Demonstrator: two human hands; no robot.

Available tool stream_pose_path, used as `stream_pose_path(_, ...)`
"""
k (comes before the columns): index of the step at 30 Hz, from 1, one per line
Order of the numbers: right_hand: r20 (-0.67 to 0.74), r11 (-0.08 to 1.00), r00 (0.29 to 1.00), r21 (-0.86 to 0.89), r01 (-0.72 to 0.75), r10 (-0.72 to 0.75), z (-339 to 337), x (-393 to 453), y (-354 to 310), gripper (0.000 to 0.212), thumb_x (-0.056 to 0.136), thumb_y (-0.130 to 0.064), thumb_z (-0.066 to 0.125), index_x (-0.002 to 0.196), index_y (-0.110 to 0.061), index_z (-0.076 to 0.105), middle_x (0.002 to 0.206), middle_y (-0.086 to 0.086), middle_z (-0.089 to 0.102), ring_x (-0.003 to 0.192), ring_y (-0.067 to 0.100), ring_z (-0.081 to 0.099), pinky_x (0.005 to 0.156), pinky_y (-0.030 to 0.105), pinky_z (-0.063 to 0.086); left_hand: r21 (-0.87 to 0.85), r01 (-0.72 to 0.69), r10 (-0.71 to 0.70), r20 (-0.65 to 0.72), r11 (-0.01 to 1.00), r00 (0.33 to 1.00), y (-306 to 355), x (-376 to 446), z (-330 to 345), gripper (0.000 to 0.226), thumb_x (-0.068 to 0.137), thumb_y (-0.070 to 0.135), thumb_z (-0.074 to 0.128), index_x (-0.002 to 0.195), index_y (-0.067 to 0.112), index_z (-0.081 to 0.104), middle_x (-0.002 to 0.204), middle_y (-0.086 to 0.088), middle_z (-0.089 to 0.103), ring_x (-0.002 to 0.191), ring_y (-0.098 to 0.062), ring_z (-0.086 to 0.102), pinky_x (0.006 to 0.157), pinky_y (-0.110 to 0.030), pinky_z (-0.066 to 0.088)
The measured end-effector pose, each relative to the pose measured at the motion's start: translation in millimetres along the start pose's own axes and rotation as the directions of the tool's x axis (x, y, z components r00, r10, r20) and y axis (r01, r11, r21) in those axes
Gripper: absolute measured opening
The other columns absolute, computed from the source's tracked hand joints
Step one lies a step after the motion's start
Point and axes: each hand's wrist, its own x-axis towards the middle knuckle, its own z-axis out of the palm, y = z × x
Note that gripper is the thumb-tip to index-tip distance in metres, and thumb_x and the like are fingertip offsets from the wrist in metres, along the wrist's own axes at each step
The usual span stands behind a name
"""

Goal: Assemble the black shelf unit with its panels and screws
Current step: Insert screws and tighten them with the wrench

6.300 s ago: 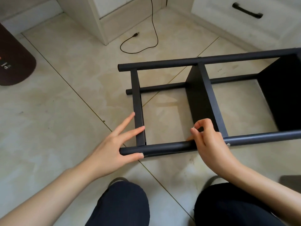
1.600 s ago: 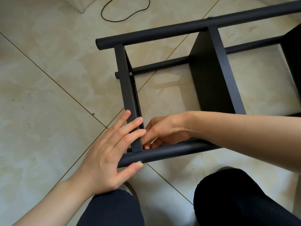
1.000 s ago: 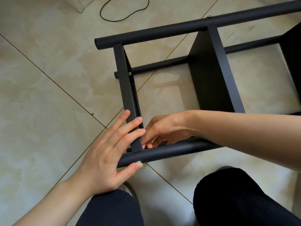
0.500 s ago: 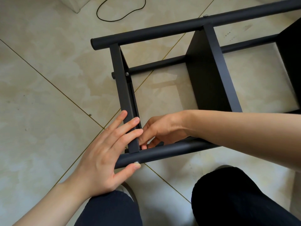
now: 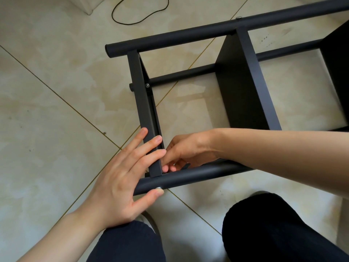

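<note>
I have the shelf unit (image 5: 243,78) lying on its side on the tiled floor (image 5: 52,114), between my knees and the coiled cable (image 5: 139,14). My left hand (image 5: 124,173) lies flat on the end panel (image 5: 145,118), fingers straight across its near end, while the thumb presses a silver screw head (image 5: 159,188) into the near pole (image 5: 188,176). My right hand (image 5: 187,150) reaches in from the other side, fingers curled at the inner corner where panel meets pole; whether they pinch a nut or a fitting there I cannot tell — the fingertips hide it.

Compared with a few seconds ago, the right hand has left the middle panel (image 5: 247,87) and crossed to this end corner, and the left hand has slid up from the pole to brace the end panel. Over the last second and a half almost nothing has shifted, only small finger movement and a slight drift of the view — so I judge this to be the slow part, threading or tightening the corner fastener by feel.

The far corner of the same panel already shows a screw (image 5: 147,85), and another sits on the far pole (image 5: 239,17) above the middle panel. This near joint looks like one of the last on this end. The risk, I think, is the screw slipping crooked if my thumb eases off.
</note>
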Motion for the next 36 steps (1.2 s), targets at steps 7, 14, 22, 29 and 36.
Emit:
stream_pose_path(7,0.114,0.992,0.991,0.114,0.055,-0.068,-5.1,-2.0,1.9,0.025,0.094,-0.011,0.062,0.072,-0.019,0.073,0.082,0.001,0.065,0.074,0.013,0.057,0.086,0.030,0.046,-0.002,-0.004,0.004,-0.005,1.000,1.000,0.4,0.5,-0.2,0.060,0.090,0.043,0.060,0.143,0.019,0.046,0.160,0.003,0.035,0.153,-0.028,0.020,0.121,-0.032,0.026)
stream_pose_path(14,0.125,0.994,0.992,0.105,0.019,-0.032,-2.0,-0.9,1.3,0.015,0.099,-0.014,0.055,0.088,-0.009,0.063,0.076,0.003,0.056,0.073,0.013,0.057,0.075,0.022,0.051,-0.007,-0.008,0.008,-0.012,1.000,1.000,1.0,1.5,-0.1,0.060,0.089,0.041,0.061,0.142,0.017,0.047,0.160,0.001,0.036,0.153,-0.029,0.021,0.121,-0.032,0.026)
stream_pose_path(22,0.134,0.992,0.990,0.119,0.038,-0.054,-1.5,-1.4,0.7,0.029,0.099,-0.013,0.055,0.075,-0.015,0.072,0.078,0.002,0.063,0.071,0.011,0.060,0.077,0.024,0.050,-0.010,-0.004,0.004,-0.017,1.000,1.000,1.0,0.9,-0.3,0.059,0.089,0.042,0.060,0.142,0.019,0.047,0.159,0.003,0.036,0.153,-0.028,0.021,0.120,-0.032,0.027)
stream_pose_path(29,0.079,0.998,0.996,0.058,0.032,-0.036,-2.0,2.5,2.7,0.020,0.099,-0.020,0.058,0.082,-0.012,0.066,0.073,0.001,0.059,0.069,0.012,0.055,0.077,0.025,0.046,-0.008,-0.005,0.005,-0.017,1.000,1.000,1.1,1.4,-0.1,0.059,0.089,0.042,0.060,0.141,0.017,0.048,0.159,0.001,0.037,0.153,-0.028,0.021,0.120,-0.031,0.026)
stream_pose_path(36,0.147,0.990,0.987,0.133,0.050,-0.070,-4.3,1.1,4.1,0.035,0.099,-0.012,0.056,0.069,-0.018,0.072,0.079,0.001,0.064,0.067,0.007,0.062,0.073,0.020,0.053,-0.010,-0.006,0.005,-0.014,1.000,1.000,1.0,1.1,0.2,0.060,0.089,0.043,0.060,0.142,0.018,0.047,0.159,0.002,0.036,0.153,-0.029,0.021,0.121,-0.032,0.027)
